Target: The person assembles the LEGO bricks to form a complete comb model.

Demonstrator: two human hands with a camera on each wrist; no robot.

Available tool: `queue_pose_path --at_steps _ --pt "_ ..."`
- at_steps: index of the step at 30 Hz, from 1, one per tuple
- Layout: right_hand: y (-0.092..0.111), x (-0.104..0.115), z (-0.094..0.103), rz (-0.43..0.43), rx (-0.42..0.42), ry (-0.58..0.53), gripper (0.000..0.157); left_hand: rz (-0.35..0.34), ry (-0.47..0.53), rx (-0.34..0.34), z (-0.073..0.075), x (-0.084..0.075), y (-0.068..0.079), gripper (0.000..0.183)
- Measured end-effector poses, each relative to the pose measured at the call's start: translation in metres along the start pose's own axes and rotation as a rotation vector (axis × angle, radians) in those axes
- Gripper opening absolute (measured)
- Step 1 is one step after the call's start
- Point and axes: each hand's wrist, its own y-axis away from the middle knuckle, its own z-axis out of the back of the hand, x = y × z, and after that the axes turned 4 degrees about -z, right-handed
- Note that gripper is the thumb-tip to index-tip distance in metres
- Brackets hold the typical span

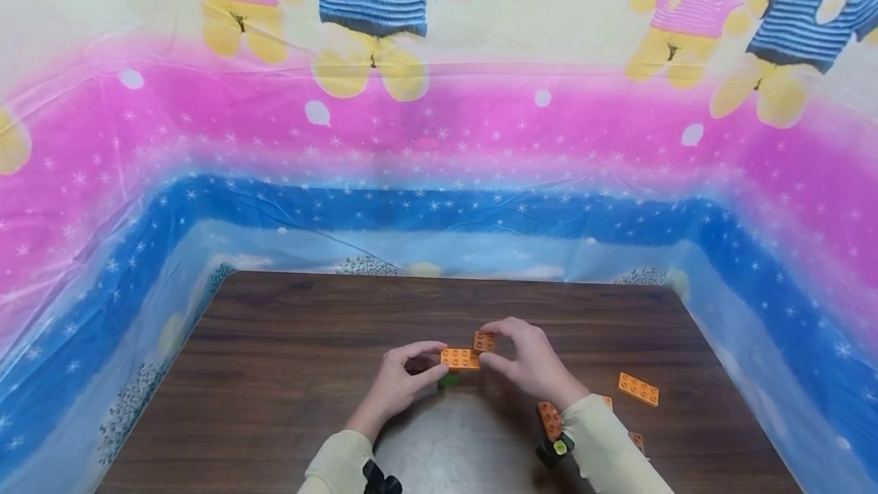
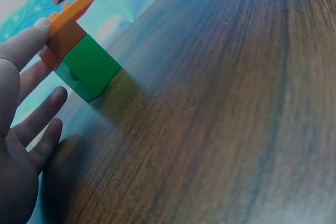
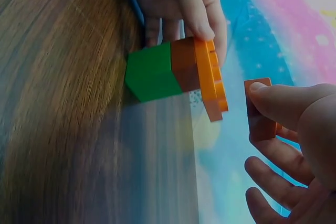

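Observation:
A stack stands on the table: a green block (image 3: 152,72) at the bottom, an orange brick (image 3: 185,65) on it, and a flat orange studded plate (image 1: 459,358) on top, overhanging one side. My left hand (image 1: 405,378) pinches the plate's left end between thumb and fingers, its other fingers spread loosely beside the stack. Between thumb and fingers, my right hand (image 1: 531,357) holds a small orange brick (image 3: 260,109), raised above the plate's right end. A gap shows between that brick and the plate in the right wrist view.
A loose orange plate (image 1: 639,389) lies on the wooden table (image 1: 288,357) at the right. An orange brick (image 1: 549,419) and other orange pieces lie around my right sleeve (image 1: 604,433), partly hidden by it. A patterned cloth (image 1: 425,212) hangs behind the table.

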Motion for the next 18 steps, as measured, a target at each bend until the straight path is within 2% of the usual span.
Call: queue_pose_path --at_steps 8,18 --pt "-0.004 0.008 -0.007 0.022 0.02 -0.041 0.036 -0.001 0.007 0.014 0.001 0.001 -0.001 0.034" --pt "-0.008 0.014 -0.019 0.097 0.03 -0.087 0.036 0.016 0.029 0.0 0.0 0.002 0.0 0.032"
